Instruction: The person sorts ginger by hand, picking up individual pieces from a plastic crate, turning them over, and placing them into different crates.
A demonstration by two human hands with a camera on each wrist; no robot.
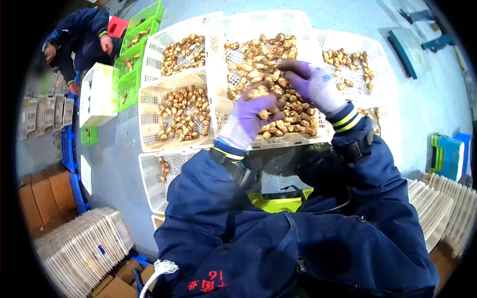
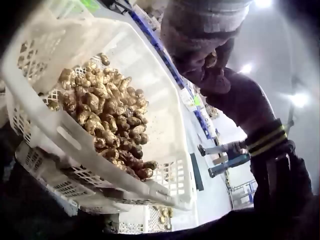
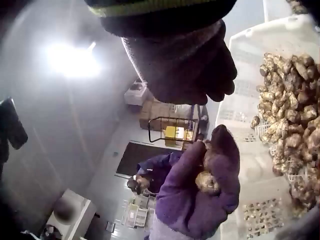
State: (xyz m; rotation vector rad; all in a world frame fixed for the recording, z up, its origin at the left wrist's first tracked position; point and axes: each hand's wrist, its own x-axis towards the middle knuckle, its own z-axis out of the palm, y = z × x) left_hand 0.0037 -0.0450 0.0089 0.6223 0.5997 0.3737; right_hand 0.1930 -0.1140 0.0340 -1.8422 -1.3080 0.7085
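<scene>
Both hands wear purple-and-white gloves and are raised over a white basket [image 1: 303, 22] of knobbly brown mushrooms [image 1: 293, 107]. My left hand [image 1: 248, 119] holds a mushroom [image 3: 206, 182] between its bent fingers and thumb, clearest in the right wrist view. The right hand [image 1: 315, 87] is just to the right, fingers [image 1: 293, 67] pointing toward the left hand. From the right wrist, this right hand [image 3: 182, 67] shows bent fingers above the left hand, with no mushroom visible in it. In the left wrist view the left hand [image 2: 200, 42] overlaps the right.
White baskets with mushrooms [image 1: 184, 111] stand on the left, another basket [image 1: 385, 79] on the right. Green crates [image 1: 129, 84] and a white box [image 1: 97, 94] lie farther left, near another person [image 1: 82, 37]. Stacked white baskets [image 1: 84, 248] flank my seat.
</scene>
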